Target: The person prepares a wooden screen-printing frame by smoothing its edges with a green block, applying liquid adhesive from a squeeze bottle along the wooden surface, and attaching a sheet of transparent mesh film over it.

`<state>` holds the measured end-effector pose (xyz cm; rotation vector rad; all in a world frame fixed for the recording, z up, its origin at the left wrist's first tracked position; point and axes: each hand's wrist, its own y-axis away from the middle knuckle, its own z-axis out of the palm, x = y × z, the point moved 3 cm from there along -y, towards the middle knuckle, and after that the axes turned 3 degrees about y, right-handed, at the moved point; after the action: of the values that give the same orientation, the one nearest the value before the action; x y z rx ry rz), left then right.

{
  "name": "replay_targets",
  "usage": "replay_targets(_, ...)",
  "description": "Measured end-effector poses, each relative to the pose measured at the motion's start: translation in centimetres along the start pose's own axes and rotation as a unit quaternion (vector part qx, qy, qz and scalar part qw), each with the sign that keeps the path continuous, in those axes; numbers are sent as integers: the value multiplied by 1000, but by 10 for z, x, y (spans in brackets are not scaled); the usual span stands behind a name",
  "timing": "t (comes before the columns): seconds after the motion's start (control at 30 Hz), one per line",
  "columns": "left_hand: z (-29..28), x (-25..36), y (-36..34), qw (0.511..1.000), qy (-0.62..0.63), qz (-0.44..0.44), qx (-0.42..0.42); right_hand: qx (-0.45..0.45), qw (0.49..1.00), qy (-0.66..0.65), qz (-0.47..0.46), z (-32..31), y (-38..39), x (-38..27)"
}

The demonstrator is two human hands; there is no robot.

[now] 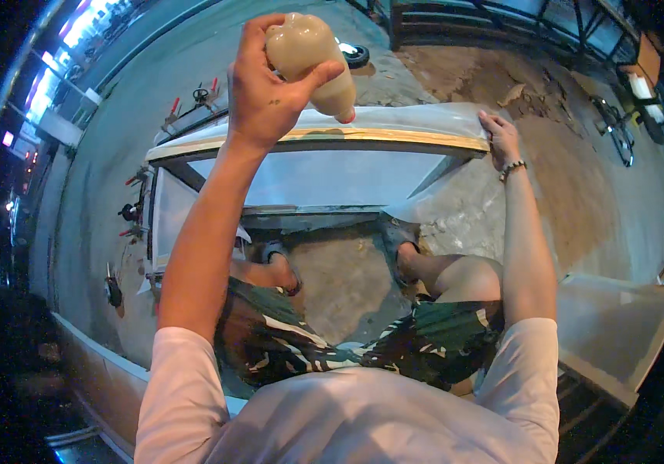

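My left hand [266, 89] is wrapped round a plastic bottle of cream-coloured liquid, probably glue [310, 54]. The bottle is tipped upside down, its small reddish tip just above the far edge of a box-like frame [216, 147]. Along that edge runs a pale wooden strip [394, 138], and a whitish translucent sheet [425, 116] lies behind it. At the frame's right end, my right hand [501, 135], with a beaded bracelet at the wrist, has its fingers closed on the sheet at the corner. The fingertips are partly hidden there.
Red-handled clamps [132, 209] are along the frame's left side, with others behind it. A dark tool [112, 290] lies on the floor at left. A pale panel [614, 332] is at right; a bicycle [617, 135] is farther off. My feet are inside the frame's near side.
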<state>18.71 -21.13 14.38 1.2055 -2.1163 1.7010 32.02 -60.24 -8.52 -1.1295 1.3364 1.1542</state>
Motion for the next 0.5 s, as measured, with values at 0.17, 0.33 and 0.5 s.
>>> replay_targets(0.17, -30, -3, 4, 1000, -20, -5, 14, -14, 1000, -24, -9, -1, -4, 2)
replay_targets(0.33, -61, -4, 10, 999, -15, -24, 34, -4, 999, -47, -22, -2, -6, 5)
replay_targets(0.5, -94, -11, 15, 997, -50, -29, 50, -1, 999, 17, -31, -12, -14, 10)
